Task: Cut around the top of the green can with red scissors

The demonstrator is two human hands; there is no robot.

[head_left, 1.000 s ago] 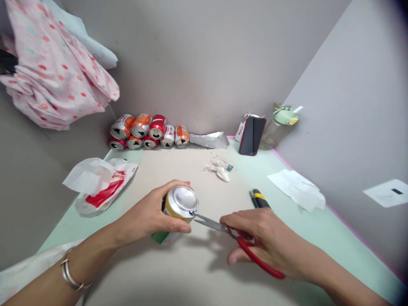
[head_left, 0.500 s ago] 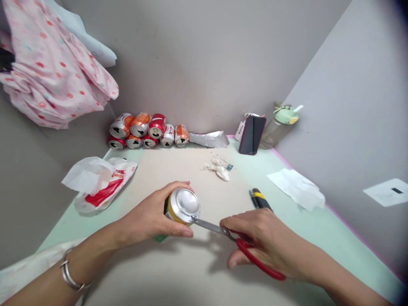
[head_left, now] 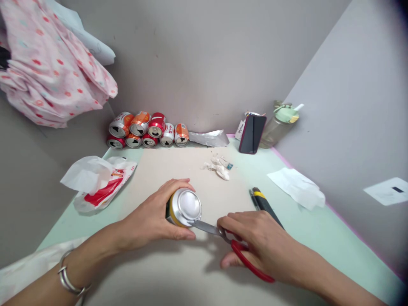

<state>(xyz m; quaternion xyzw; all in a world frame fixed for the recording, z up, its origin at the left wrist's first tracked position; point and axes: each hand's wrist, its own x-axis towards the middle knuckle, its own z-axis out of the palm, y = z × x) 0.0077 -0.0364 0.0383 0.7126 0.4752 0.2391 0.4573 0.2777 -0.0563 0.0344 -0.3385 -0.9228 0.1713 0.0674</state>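
My left hand is wrapped round a drink can lying tilted on the beige board, its silver bottom facing me. My right hand grips red-handled scissors. The scissors' blades point left, and their tips touch the can's lower rim just under the silver end. A metal bangle sits on my left wrist.
Several empty cans are stacked at the back wall beside a silver sheet. A white and red plastic bag lies left. Paper scraps, a utility knife, a tissue, a phone and a bottle lie right.
The can has tipped further onto its side and rolled slightly. The scissors' blades have closed in against its rim, and my right hand has shifted a little left.
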